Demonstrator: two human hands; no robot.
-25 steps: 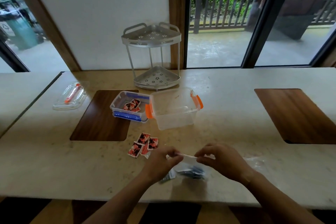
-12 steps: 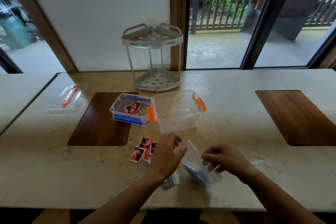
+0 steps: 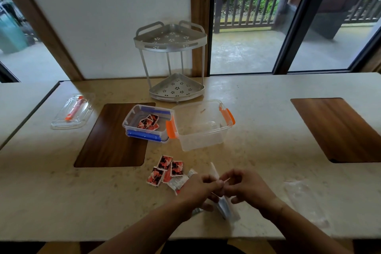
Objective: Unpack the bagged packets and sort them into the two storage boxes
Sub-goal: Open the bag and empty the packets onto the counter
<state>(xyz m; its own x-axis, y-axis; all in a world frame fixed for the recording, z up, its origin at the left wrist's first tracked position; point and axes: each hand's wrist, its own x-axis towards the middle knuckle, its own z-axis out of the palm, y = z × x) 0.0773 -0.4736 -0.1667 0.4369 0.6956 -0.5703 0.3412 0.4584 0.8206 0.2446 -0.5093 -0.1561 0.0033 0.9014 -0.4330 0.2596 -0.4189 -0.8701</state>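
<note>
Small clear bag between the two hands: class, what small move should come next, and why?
Probably pull its top edges apart. Both hands, left and right, pinch the small clear bag at its mouth, dark packets remain inside, and the orange-latched box holds no packets.

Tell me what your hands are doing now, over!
Both hands, left and right, pinching the clear bag top. Red packets loose on the counter, some in the blue-latched box; orange-latched box looks empty. Nothing blocking.
</note>
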